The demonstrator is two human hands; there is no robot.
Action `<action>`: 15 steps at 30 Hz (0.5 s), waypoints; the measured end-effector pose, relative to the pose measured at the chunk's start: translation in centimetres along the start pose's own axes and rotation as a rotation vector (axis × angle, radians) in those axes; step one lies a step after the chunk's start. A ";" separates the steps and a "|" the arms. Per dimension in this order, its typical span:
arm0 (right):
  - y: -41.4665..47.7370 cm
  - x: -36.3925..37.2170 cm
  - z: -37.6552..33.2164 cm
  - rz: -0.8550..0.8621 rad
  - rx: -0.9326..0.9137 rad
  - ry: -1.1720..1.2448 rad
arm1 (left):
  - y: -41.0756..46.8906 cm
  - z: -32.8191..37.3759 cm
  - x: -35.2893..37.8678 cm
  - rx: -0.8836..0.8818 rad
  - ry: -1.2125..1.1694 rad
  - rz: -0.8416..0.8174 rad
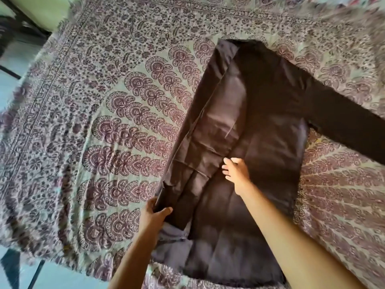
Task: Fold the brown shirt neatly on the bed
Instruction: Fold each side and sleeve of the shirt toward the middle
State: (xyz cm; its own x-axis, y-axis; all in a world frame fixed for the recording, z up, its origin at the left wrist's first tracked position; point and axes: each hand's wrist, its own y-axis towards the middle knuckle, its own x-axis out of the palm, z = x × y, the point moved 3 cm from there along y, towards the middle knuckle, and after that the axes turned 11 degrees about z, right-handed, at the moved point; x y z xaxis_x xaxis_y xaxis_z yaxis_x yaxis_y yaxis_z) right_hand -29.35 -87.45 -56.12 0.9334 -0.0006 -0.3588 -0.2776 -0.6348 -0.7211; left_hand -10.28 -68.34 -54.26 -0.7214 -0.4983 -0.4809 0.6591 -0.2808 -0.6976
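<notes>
While two hands press, one brown shirt [260,126], one bed [104,101]

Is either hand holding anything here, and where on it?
The left hand grips the folded sleeve's cuff end of the brown shirt. The right hand only rests flat on it.

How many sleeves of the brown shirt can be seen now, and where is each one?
2. One sleeve lies folded over the brown shirt, its end pinched by the left hand. The other sleeve stretches right across the bed cover.
</notes>
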 end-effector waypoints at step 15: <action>-0.6 1.7 -1.1 -0.133 0.121 0.333 | 1.5 -1.6 -2.3 -0.065 0.153 -0.142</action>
State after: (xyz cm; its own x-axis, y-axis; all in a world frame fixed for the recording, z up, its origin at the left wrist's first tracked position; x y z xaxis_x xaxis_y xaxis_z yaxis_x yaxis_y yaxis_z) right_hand -27.41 -87.92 -55.69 0.9804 -0.1880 -0.0593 -0.1552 -0.5507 -0.8201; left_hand -7.96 -66.32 -55.03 -0.8331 -0.3258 -0.4469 0.5370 -0.2836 -0.7945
